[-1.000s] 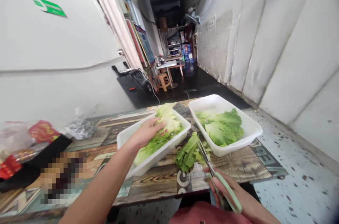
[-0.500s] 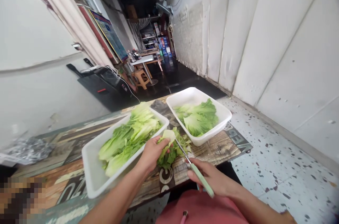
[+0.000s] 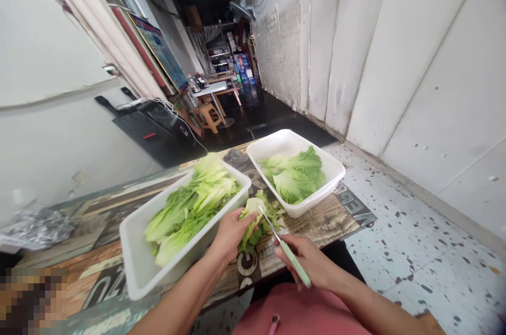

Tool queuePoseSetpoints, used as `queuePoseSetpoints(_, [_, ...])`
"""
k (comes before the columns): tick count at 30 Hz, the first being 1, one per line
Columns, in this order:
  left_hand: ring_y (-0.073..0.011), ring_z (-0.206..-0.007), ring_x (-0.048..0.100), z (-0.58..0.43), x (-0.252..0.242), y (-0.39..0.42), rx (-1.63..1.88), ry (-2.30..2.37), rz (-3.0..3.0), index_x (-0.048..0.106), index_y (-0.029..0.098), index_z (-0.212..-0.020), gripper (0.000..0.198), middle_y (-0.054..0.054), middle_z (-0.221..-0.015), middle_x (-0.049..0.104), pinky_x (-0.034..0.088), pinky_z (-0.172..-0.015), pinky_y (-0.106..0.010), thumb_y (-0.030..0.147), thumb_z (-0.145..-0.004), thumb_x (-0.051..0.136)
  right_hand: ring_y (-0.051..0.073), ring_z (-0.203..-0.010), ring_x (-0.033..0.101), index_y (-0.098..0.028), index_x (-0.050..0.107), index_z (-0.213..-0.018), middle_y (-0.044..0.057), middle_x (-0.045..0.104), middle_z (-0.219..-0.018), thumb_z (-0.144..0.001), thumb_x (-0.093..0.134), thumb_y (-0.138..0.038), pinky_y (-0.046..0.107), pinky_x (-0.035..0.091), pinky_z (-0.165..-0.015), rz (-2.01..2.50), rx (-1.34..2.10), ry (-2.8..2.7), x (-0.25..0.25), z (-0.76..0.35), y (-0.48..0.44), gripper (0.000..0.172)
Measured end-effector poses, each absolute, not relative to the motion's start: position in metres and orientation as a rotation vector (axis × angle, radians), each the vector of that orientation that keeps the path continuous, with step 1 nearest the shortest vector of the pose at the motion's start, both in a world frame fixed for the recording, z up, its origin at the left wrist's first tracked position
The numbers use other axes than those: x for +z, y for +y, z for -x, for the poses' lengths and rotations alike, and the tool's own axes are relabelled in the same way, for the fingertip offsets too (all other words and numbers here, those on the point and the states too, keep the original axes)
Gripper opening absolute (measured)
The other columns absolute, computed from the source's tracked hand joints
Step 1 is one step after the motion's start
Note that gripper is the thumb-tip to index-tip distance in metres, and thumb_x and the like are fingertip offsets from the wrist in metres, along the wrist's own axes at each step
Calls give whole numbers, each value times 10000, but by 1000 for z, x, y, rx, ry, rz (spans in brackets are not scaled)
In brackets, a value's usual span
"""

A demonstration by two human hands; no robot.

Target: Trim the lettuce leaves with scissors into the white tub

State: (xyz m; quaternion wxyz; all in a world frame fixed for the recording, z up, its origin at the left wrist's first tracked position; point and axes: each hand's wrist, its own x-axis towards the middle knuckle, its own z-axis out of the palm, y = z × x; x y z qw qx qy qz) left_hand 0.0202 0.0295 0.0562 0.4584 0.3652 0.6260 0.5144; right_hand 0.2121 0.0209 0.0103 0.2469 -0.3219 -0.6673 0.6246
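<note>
left hand (image 3: 229, 232) grips a leaf (image 3: 253, 218), right hand (image 3: 312, 264) clamps scissors (image 3: 282, 248); left tray (image 3: 136, 269) and right tray (image 3: 282, 145) hold lettuce (image 3: 190, 211).

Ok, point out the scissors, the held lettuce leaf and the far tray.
scissors (image 3: 293, 262): head view, green handle.
held lettuce leaf (image 3: 253, 204): head view, pale stem end.
far tray (image 3: 283, 144): head view, bare far end.

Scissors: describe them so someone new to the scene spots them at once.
Find the low table bearing two white trays. At its near edge the right hand grips the scissors, blades aimed at the lettuce leaf held by the left hand. They have pale green handles and are the only metal tool there.
</note>
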Motion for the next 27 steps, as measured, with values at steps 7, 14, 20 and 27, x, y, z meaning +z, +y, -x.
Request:
queuePoseSetpoints(7, [-48, -400, 441, -14, 73, 29, 962, 1483, -893, 607, 121, -651, 289, 4, -521, 584, 270, -359, -148, 317, -550, 795, 118, -595, 523, -163, 580, -1020, 22, 595, -809, -886, 556, -515, 258, 466, -594, 834, 1515, -2004, 23, -221, 19, 378])
queuePoseSetpoints(14, [-37, -402, 435, -7, 73, 31, 735, 1413, -925, 622, 106, -654, 264, -40, -595, 636, 227, -338, -136, 291, -561, 786, 92, -399, 454, -187, 533, -855, -72, 452, -556, -805, 592, -644, 205, 355, -348, 805, 1787, -1768, 11, -216, 23, 463])
queuePoseSetpoints(20, [-54, -437, 476, -2, 75, 29, 931, 1415, -923, 622, 119, -736, 283, -47, -667, 667, 296, -363, -142, 268, -566, 793, 69, -402, 450, -199, 501, -895, -104, 436, -545, -758, 614, -700, 196, 435, -370, 780, 1900, -1610, -1, -213, 27, 531])
queuePoseSetpoints(27, [-209, -873, 681, -21, 133, 59, 1287, 1148, -1199, 666, 129, -1036, 455, -112, -984, 725, 532, -790, -313, 308, -632, 777, 68, -428, 478, -193, 468, -754, -74, 499, -580, -710, 599, -764, 209, 447, -416, 775, 2047, -1385, 1, -206, 21, 588])
